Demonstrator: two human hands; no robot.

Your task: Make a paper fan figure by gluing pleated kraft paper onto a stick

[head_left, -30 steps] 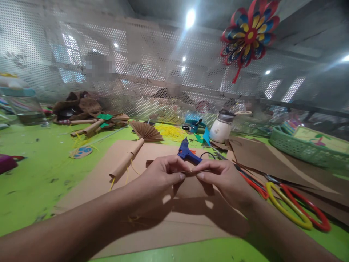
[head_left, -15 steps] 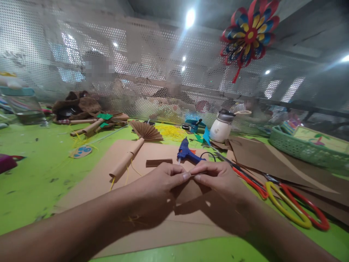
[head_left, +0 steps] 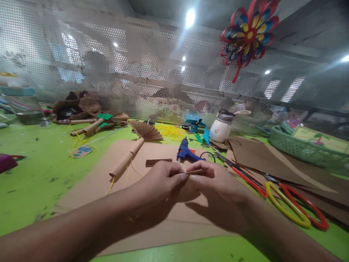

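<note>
Between my fingertips is a piece of brown paper (head_left: 194,172), its folded edge showing as a thin strip. My left hand (head_left: 167,180) pinches one end of it, thumb against fingers. On the other side my right hand (head_left: 215,179) grips it between thumb and fingers. Both hands hover low over large brown paper sheets (head_left: 152,240). A pleated brown paper strip (head_left: 159,162) lies just beyond my left hand. Past my hands rests a blue glue gun (head_left: 185,151). A paper fan (head_left: 146,131) joined to a rolled paper tube (head_left: 125,160) lies to the left.
Scissors with red and yellow handles (head_left: 289,203) lie at right beside dark brown paper (head_left: 253,160). Behind stand a white bottle (head_left: 220,129) and a green basket (head_left: 302,147). Yellow shreds (head_left: 170,131) and a glass jar (head_left: 23,107) are farther back on the green table (head_left: 24,174).
My right-hand fingers have lifted and shifted slightly along the paper, so more of its folded edge shows. The shadow below has changed shape. Objects on the table stay where they were.
</note>
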